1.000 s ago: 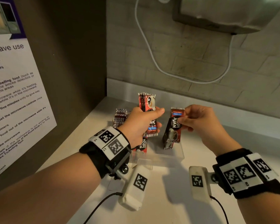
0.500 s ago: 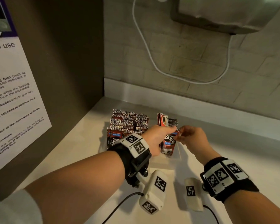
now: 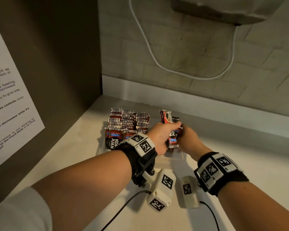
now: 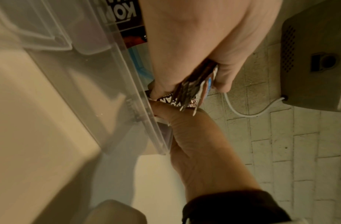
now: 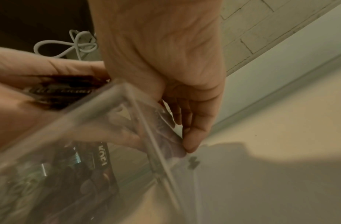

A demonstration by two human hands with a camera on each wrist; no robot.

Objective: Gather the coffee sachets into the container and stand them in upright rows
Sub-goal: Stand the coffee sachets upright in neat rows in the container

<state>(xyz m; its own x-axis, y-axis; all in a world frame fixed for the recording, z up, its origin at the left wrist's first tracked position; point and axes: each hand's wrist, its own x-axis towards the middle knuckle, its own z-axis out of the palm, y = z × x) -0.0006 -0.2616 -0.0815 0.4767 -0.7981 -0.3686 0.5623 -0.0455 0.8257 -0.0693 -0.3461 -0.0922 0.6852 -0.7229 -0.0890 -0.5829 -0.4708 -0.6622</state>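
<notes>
My left hand [image 3: 171, 130] grips a bundle of red-brown coffee sachets [image 3: 167, 116] upright, its lower end inside the right half of the clear plastic container [image 3: 174, 157]. Right beside it, my right hand [image 3: 184, 133] pinches a single sachet against the bundle, the fingertips hidden behind the left hand. In the left wrist view the bundle [image 4: 193, 92] sits between left thumb and fingers above the container rim [image 4: 127, 78]. The right wrist view shows my right fingers [image 5: 190, 136] low at the container's corner [image 5: 144, 121]. Several sachets [image 3: 128, 121] stand in rows in the left half.
The container sits on a pale counter [image 3: 240, 155] in a corner. A dark panel with a white notice [image 3: 8, 105] closes the left side, and a brick wall [image 3: 207, 47] stands behind. A white cable [image 3: 150, 47] hangs below a wall unit [image 3: 223, 9].
Both hands have come down and forward from above the container. The bundle and the single sachet now reach into its right half, where they were held up in the air.
</notes>
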